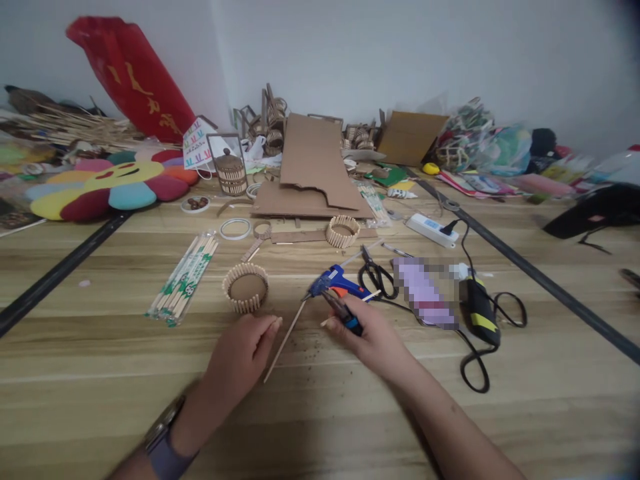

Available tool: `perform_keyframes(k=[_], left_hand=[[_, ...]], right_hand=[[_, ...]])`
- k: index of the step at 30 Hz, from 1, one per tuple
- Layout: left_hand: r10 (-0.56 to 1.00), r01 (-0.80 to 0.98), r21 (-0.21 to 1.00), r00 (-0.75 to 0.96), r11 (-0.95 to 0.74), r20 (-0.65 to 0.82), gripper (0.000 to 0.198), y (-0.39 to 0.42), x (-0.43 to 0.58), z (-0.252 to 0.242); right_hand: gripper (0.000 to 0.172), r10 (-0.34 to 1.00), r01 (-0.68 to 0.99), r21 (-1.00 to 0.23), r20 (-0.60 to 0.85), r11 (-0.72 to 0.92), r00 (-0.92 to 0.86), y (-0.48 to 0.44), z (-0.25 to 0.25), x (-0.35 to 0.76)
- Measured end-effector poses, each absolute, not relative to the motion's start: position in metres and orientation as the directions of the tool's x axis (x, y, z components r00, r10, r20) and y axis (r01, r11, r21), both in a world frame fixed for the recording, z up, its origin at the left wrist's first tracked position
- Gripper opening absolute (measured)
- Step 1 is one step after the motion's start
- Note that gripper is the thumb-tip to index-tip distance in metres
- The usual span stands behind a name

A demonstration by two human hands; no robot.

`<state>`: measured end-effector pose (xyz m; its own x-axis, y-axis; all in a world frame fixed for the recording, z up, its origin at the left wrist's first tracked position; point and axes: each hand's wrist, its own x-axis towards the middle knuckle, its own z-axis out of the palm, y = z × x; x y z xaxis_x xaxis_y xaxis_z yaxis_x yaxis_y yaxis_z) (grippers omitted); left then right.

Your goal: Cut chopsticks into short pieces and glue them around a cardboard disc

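Note:
My right hand (367,333) is closed around dark-jawed pliers (345,312) with a blue mark on the handle. A short pale stick end (371,295) shows just beyond its fingers. My left hand (245,350) is pinched shut, and whatever lies between its fingertips is too small to make out. Between the hands a thin wooden stick (284,345) slants up to the nozzle of a blue glue gun (335,281). Beyond my left hand stands a round cardboard-based ring of short sticks (246,288). A similar ring (343,231) sits farther back.
Packaged sticks (185,280) lie on the left. Black scissors (377,277), a purple item (425,293) and a black corded tool (481,313) are at right, near a white power strip (433,230). Cardboard sheets (315,160) and a flower cushion (120,183) are at the back.

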<state>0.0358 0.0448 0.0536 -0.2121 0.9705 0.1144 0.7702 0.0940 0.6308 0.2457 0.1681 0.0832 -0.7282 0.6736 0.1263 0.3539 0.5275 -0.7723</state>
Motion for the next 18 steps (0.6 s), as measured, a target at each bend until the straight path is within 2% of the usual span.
perform_keyframes(k=[4,7,9,12,15,18], left_hand=[[0.933,0.853,0.522,-0.196,0.01,0.302,0.034,0.046,0.036,0.049],[0.887,0.849,0.525,-0.193,-0.063,0.419,0.032,0.044,0.039,0.054],[0.914,0.792,0.605,-0.185,-0.079,0.361,0.032,0.042,0.045,0.059],[0.977,0.673,0.738,-0.114,-0.058,0.181,0.03,0.035,0.059,0.061],[0.995,0.616,0.788,-0.084,0.009,0.055,0.027,0.028,0.072,0.055],[0.993,0.546,0.831,-0.106,0.106,-0.056,0.03,0.024,0.076,0.055]], right_hand=[[0.018,0.66,0.38,-0.731,0.126,0.567,-0.741,0.166,0.079,0.244],[0.009,0.647,0.377,-0.723,0.125,0.579,-0.752,0.162,0.077,0.243],[0.009,0.612,0.344,-0.746,0.106,0.571,-0.784,0.157,0.077,0.243],[0.03,0.511,0.28,-0.768,0.072,0.576,-0.856,0.148,0.077,0.243],[0.054,0.422,0.242,-0.752,0.052,0.613,-0.905,0.141,0.077,0.242],[0.064,0.373,0.224,-0.708,0.06,0.669,-0.926,0.136,0.075,0.241]])
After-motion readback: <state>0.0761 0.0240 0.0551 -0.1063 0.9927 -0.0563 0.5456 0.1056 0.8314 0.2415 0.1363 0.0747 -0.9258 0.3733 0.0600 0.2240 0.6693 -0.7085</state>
